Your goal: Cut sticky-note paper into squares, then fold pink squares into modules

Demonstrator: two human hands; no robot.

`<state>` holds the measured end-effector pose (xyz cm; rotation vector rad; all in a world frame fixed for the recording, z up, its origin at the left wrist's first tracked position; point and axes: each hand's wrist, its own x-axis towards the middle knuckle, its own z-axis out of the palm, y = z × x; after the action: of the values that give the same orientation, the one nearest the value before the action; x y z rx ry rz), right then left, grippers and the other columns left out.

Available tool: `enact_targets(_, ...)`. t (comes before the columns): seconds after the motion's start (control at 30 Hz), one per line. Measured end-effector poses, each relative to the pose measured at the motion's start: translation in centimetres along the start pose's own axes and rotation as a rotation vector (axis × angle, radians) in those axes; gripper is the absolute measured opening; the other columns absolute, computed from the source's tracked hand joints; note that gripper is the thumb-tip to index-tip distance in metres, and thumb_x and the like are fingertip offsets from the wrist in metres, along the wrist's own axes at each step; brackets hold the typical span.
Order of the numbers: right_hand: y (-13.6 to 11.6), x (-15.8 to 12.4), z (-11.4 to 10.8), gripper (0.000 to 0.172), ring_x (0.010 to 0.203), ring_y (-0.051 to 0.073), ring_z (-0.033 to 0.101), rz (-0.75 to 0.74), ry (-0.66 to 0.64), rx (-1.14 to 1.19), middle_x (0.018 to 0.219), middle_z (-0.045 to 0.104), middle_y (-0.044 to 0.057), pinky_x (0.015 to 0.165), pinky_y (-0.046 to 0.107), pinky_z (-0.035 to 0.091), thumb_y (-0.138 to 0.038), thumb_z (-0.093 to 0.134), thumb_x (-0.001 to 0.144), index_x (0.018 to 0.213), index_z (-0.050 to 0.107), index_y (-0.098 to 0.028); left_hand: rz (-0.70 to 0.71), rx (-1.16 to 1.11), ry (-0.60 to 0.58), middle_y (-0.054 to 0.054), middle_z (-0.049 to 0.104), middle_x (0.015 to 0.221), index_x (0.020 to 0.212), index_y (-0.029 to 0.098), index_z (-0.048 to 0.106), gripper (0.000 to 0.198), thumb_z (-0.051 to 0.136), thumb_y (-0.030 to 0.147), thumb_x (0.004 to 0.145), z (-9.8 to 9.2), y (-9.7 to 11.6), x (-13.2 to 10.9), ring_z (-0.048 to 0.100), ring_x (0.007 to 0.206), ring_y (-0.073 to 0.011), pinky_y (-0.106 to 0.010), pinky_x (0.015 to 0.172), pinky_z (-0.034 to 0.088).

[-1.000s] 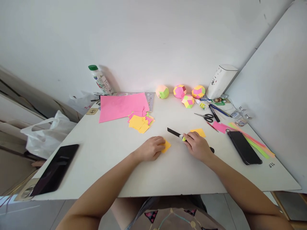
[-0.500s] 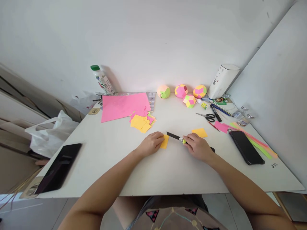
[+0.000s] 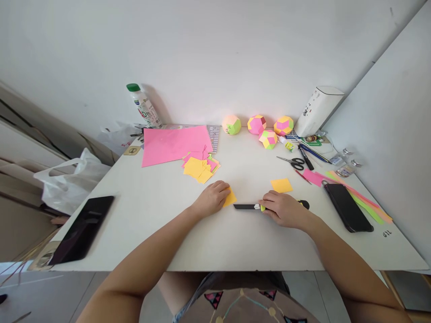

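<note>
My left hand (image 3: 213,197) is closed on a small orange paper square (image 3: 230,197), whose right part sticks out past the fingers at table level. In my right hand (image 3: 280,208) is a utility knife (image 3: 247,207) with a long dark blade and a yellow-green and black handle. The blade points left, its tip just below and beside the paper. Beyond the right hand lies another orange paper piece (image 3: 282,185). A loose pile of orange and pink cut papers (image 3: 198,168) lies past my left hand.
Pink sheet (image 3: 175,144) and bottle (image 3: 144,106) stand or lie at the back left. Several paper balls (image 3: 257,124) sit along the wall. Scissors (image 3: 294,163), pens, paper strips and a black phone (image 3: 348,207) are at the right; a dark tablet (image 3: 84,229) lies at the left edge.
The knife blade has swung from slanting up-left to lying nearly level, its tip now lower. The orange square under my left hand has turned a little. The view has shifted slightly.
</note>
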<state>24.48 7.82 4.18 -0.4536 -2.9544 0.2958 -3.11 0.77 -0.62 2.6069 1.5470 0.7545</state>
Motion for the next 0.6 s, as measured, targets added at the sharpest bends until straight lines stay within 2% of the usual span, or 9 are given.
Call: enact_targets(0.6,0.15,-0.01,0.2,0.025,0.084,0.021,0.056,0.012,-0.007,-0.04,0.089,0.062,0.011,0.067,0.034,0.05,-0.018,0.046,0.089,0.107,0.062,-0.014,-0.004,-0.002,-0.022,-0.011,0.061,0.104,0.096,0.017,0.062,0.033,0.036,0.003,0.081,-0.09,-0.11,-0.02,0.056,0.096,-0.0223,-0.039,0.078,0.052)
